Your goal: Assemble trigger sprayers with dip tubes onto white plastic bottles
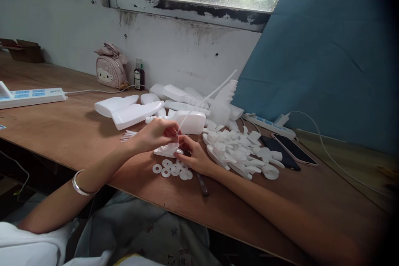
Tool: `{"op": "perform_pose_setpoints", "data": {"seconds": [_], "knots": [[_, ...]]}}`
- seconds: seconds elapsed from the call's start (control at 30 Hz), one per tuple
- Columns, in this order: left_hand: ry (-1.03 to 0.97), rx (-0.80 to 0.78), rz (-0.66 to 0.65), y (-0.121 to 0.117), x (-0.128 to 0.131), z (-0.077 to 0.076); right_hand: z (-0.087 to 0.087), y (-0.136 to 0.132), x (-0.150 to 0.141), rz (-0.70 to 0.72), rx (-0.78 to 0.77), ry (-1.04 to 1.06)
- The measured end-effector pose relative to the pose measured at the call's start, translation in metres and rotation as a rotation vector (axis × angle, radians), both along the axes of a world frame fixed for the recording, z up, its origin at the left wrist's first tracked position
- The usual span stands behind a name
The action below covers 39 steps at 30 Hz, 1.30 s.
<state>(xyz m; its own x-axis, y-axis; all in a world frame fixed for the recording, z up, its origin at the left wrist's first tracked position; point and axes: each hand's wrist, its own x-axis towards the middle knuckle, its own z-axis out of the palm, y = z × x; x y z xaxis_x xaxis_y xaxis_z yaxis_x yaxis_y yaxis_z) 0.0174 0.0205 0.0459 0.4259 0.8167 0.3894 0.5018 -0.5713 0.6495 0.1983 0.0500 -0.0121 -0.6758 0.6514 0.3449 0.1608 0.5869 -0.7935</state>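
Note:
My left hand (160,134) is closed in a pinch on a long thin white plastic tube (208,96), which slants up and to the right past the bottles. Just below it, my right hand (195,158) has its fingers closed round the side of a white trigger spray head (168,149) at the table's front part. The tube's lower end is at the spray head, but the fingers hide whether it sits inside. Several flat white washers (166,172) lie in front of the hands. A dark-handled tool (203,185) lies partly under my right wrist.
White plastic bottles (137,113) lie piled behind the hands. More spray heads (240,149) are heaped to the right, beside two phones (294,149). Short white tubes (127,135) lie left. Power strips (33,96), a pink bag (110,70) and a dark bottle (139,77) stand farther back.

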Motion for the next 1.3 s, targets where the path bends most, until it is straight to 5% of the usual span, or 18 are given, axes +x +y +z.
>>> {"op": "perform_pose_setpoints", "data": {"seconds": [0.63, 1.3], "knots": [[-0.005, 0.023, 0.032, -0.001, 0.002, 0.001, -0.001, 0.001, 0.0, -0.003, 0.022, -0.001], [0.207, 0.079, 0.086, -0.007, 0.011, 0.0, -0.001, 0.001, 0.0, 0.012, 0.01, 0.044]]}}
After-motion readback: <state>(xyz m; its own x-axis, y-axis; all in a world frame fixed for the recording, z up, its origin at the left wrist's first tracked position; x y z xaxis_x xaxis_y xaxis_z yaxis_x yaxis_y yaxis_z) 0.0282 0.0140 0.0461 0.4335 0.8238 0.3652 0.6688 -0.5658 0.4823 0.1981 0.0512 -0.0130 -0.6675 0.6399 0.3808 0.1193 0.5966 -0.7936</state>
